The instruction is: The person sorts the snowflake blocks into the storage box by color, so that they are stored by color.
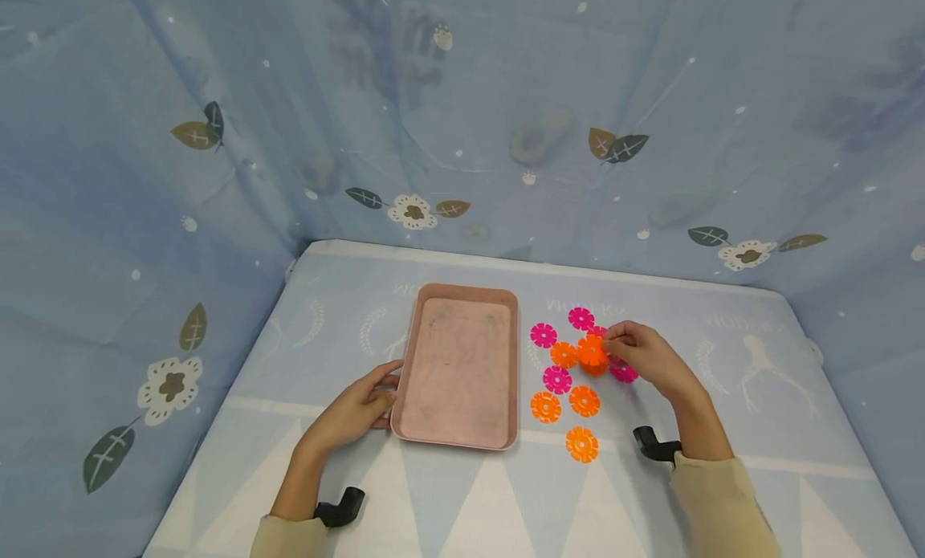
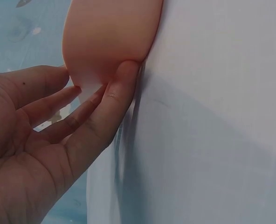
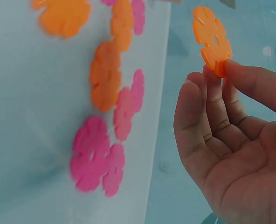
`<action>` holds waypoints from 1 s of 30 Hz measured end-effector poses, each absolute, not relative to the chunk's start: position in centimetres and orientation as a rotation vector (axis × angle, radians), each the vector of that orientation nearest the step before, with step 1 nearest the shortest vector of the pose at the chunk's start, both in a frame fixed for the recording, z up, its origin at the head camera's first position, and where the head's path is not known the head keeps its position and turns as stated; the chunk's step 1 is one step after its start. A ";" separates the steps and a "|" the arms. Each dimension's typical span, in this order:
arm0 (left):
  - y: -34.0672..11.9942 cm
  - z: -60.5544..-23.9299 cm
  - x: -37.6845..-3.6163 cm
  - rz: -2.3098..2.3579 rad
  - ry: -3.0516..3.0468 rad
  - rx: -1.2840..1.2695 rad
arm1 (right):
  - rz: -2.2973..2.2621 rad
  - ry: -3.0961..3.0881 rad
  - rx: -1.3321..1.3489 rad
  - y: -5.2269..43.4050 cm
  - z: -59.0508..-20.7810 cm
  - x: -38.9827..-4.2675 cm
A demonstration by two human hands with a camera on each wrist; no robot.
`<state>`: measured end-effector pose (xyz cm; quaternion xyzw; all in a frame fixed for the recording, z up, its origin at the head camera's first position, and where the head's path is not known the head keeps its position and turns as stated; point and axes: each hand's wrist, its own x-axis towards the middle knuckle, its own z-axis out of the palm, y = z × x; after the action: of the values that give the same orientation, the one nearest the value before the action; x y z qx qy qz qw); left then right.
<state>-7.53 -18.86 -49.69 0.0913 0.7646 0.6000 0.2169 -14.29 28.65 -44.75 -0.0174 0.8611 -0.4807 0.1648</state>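
A shallow pink tray (image 1: 456,365) lies on the covered table. My left hand (image 1: 357,407) holds its left side near the front corner, with fingers spread between rim and base; in the left wrist view the fingertips (image 2: 127,70) press against the outer wall. To the right of the tray, my right hand (image 1: 646,357) pinches an orange notched plastic disc (image 3: 212,38) by its edge between thumb and fingers, raised over the other discs. Below that hand lie an orange disc (image 3: 105,77) and magenta discs (image 3: 90,154), partly overlapping.
Several more discs are scattered between tray and right hand, among them a magenta disc (image 1: 543,336) at the back and an orange disc (image 1: 581,445) at the front. A patterned blue curtain (image 1: 477,124) hangs behind the table. Black camera mounts (image 1: 656,445) stick out from both wrists.
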 end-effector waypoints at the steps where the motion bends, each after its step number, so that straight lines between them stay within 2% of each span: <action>1: -18.9 -49.7 -7.5 1.664 2.116 0.252 | -1.380 2.445 -0.057 28.3 -44.6 -14.6; 21: -18.8 -49.7 -7.5 1.673 2.095 0.221 | -1.692 2.157 -0.194 18.6 -43.2 -21.1; 30: -18.8 -49.7 -7.5 1.673 2.088 0.224 | -2.009 1.986 -0.063 12.3 -43.4 -22.5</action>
<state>-7.52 -18.81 -49.69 0.0814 0.7576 0.6068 0.2262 -22.50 12.28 -43.38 -0.0218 0.6941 -0.7022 0.1572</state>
